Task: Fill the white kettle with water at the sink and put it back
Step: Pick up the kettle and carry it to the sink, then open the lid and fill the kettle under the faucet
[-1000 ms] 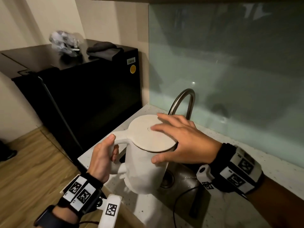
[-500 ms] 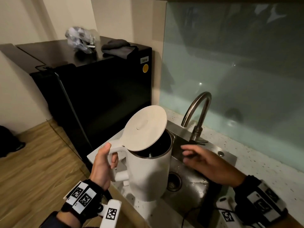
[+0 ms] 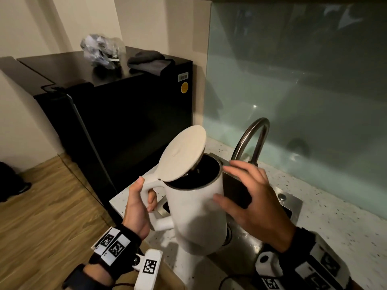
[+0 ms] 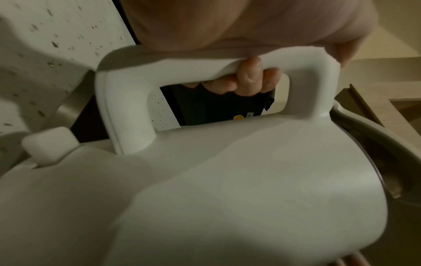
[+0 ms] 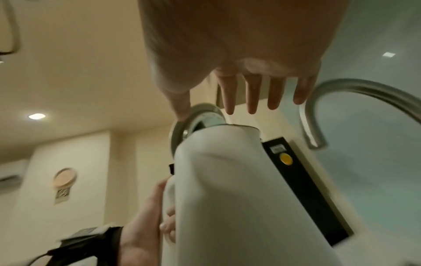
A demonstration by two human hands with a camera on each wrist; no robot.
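Note:
The white kettle hangs in the air over the left edge of the steel sink, tilted a little. Its round lid stands open and the inside is dark. My left hand grips the kettle's handle, with the fingers curled round it. My right hand is open beside the kettle's right side, fingers straight and spread near the rim and thumb at the kettle wall. The curved faucet rises just behind that hand; no water is visible running.
A black fridge stands left of the speckled counter, with a crumpled plastic bag and a dark cloth on top. A green glass backsplash runs behind the sink. The wooden floor lies at the left.
The lid, shut under my right hand a second ago, has swung open. My right hand dropped towards the sink, then came up beside the kettle. The kettle has tilted slightly.

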